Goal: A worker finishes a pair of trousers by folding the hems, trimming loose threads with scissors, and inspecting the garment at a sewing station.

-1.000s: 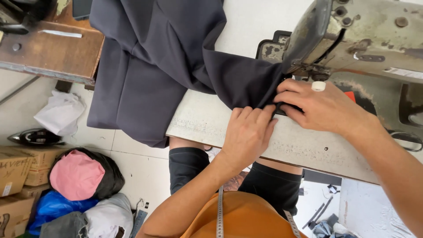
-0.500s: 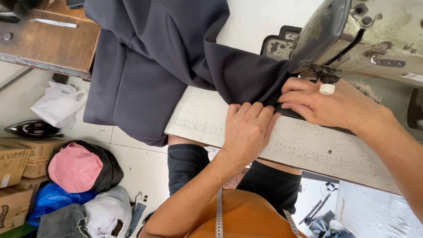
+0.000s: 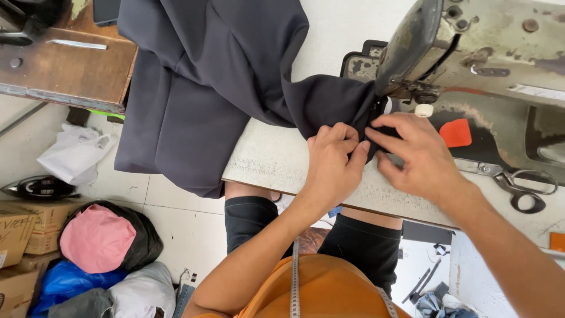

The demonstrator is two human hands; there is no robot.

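Observation:
A large dark navy cloth (image 3: 218,82) lies over the white sewing table (image 3: 276,159) and hangs off its left edge. One end of it runs under the needle area of an old grey sewing machine (image 3: 471,53). My left hand (image 3: 334,165) presses flat on that end of the cloth, fingers together. My right hand (image 3: 415,156) pinches the cloth's edge just below the presser foot, close to my left fingertips. The needle itself is hidden behind the cloth and my fingers.
Scissors (image 3: 518,182) lie on the table at the right, beside an orange tag (image 3: 456,132). A wooden bench (image 3: 65,65) stands at upper left. On the floor: an iron (image 3: 38,188), cardboard boxes (image 3: 17,235), bags of cloth (image 3: 106,241). A measuring tape (image 3: 296,282) hangs from my neck.
My right hand has slid from over the cloth to just below the presser foot. My left hand stays pressed on the cloth. The view has shifted slightly.

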